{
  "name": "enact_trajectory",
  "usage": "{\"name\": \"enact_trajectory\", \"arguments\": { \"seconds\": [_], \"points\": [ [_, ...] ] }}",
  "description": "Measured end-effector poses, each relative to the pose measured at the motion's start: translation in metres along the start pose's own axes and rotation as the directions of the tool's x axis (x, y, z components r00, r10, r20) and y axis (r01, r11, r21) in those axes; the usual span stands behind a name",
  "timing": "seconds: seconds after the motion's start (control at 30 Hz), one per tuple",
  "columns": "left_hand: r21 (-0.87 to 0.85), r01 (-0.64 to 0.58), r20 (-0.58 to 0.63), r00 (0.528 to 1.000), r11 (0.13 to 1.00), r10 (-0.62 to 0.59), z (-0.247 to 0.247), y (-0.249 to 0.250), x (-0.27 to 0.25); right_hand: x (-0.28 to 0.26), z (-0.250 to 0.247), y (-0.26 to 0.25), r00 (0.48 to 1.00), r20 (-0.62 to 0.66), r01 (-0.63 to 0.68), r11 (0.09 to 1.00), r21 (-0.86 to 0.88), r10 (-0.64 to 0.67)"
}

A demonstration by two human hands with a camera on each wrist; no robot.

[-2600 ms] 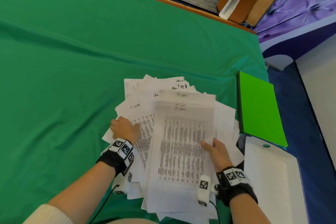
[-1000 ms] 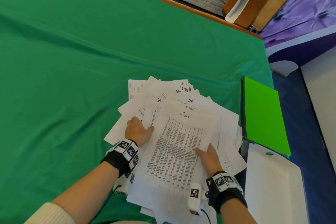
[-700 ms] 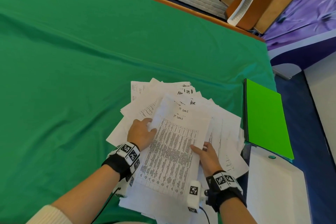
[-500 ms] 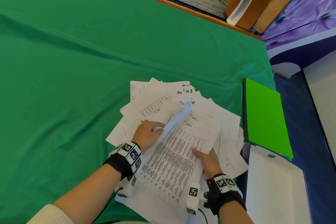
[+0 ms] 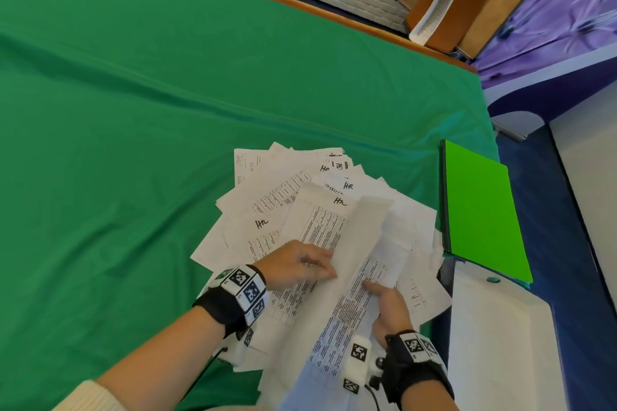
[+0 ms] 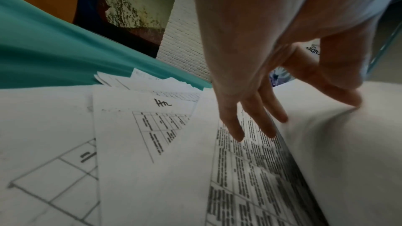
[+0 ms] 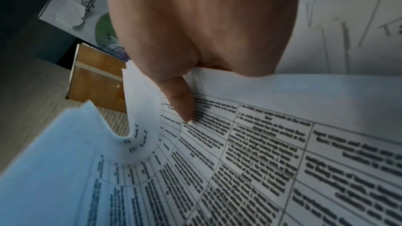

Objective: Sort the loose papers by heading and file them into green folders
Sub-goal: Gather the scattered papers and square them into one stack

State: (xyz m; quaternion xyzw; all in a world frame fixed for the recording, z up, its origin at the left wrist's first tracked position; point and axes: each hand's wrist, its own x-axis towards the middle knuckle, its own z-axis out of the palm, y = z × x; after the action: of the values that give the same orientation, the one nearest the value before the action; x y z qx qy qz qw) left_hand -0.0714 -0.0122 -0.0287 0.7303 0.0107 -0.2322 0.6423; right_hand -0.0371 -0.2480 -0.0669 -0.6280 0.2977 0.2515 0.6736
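Loose papers (image 5: 300,207), white sheets printed with tables of dark text and headed by hand with marks such as "HR", are fanned in an overlapping heap on the green cloth (image 5: 133,110), too many to be counted. One curled sheet (image 5: 354,277) is lifted out of the heap: it is pinched by the right hand (image 5: 389,309), whose thumb (image 7: 181,99) is pressed on the printed face while the remaining fingers are hidden behind it; "IT LOGS" is written at its curled top. The sheet's raised edge is touched by the thumb of the left hand (image 5: 293,265), whose fingers (image 6: 232,123) are held straight, over or on the papers beneath; nothing is gripped by them. Just right of the heap, one stack of bright green folders (image 5: 480,210) is laid closed at the cloth's edge; how many it holds cannot be told, and no papers are seen in it. One white tray-like surface (image 5: 500,344) is seen below the folders.
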Motion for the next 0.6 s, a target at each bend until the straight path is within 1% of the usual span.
{"name": "enact_trajectory", "arguments": {
  "seconds": [0.03,0.1,0.17,0.2,0.23,0.3,0.4,0.43,0.5,0.53,0.6],
  "points": [
    [-0.008,0.002,-0.044,0.999,1.0,-0.002,0.002,0.002,0.001,0.0,0.0,-0.001,1.0,-0.002,0.007,1.0,0.011,-0.007],
    [0.023,0.02,-0.185,0.983,1.0,-0.015,0.002,0.008,0.001,-0.004,-0.002,-0.006,0.999,0.018,0.032,0.999,0.033,-0.033],
    [0.049,0.072,-0.351,0.935,0.996,-0.05,-0.005,0.014,-0.001,-0.011,-0.006,-0.014,0.996,0.054,0.071,0.996,0.045,-0.073],
    [0.022,0.089,-0.405,0.912,0.996,-0.072,-0.011,0.015,-0.003,-0.017,-0.009,-0.019,0.993,0.06,0.099,0.994,0.041,-0.101],
    [-0.029,0.095,-0.423,0.901,0.995,-0.099,-0.017,0.014,-0.004,-0.024,-0.012,-0.025,0.988,0.071,0.133,0.99,0.04,-0.136],
    [-0.121,0.116,-0.389,0.908,0.986,-0.155,-0.029,0.008,-0.007,-0.041,-0.016,-0.039,0.973,0.102,0.205,0.978,0.033,-0.208],
    [-0.133,0.108,-0.277,0.95,0.985,-0.142,-0.034,0.006,-0.011,-0.068,-0.013,-0.062,0.942,0.157,0.293,0.954,0.058,-0.298],
    [-0.135,0.085,-0.242,0.963,0.987,-0.116,-0.032,0.011,-0.01,-0.076,-0.009,-0.071,0.926,0.171,0.329,0.942,0.069,-0.336],
    [-0.189,-0.007,-0.189,0.982,0.982,-0.03,-0.027,0.026,-0.008,-0.091,0.001,-0.088,0.892,0.182,0.405,0.911,0.081,-0.413],
    [-0.228,-0.052,-0.187,0.982,0.972,0.008,-0.026,0.036,-0.007,-0.098,0.007,-0.097,0.872,0.176,0.45,0.889,0.081,-0.457],
    [-0.278,-0.134,-0.239,0.969,0.951,0.066,-0.024,0.055,-0.009,-0.112,0.015,-0.113,0.803,0.145,0.573,0.816,0.074,-0.578]
  ]
}}
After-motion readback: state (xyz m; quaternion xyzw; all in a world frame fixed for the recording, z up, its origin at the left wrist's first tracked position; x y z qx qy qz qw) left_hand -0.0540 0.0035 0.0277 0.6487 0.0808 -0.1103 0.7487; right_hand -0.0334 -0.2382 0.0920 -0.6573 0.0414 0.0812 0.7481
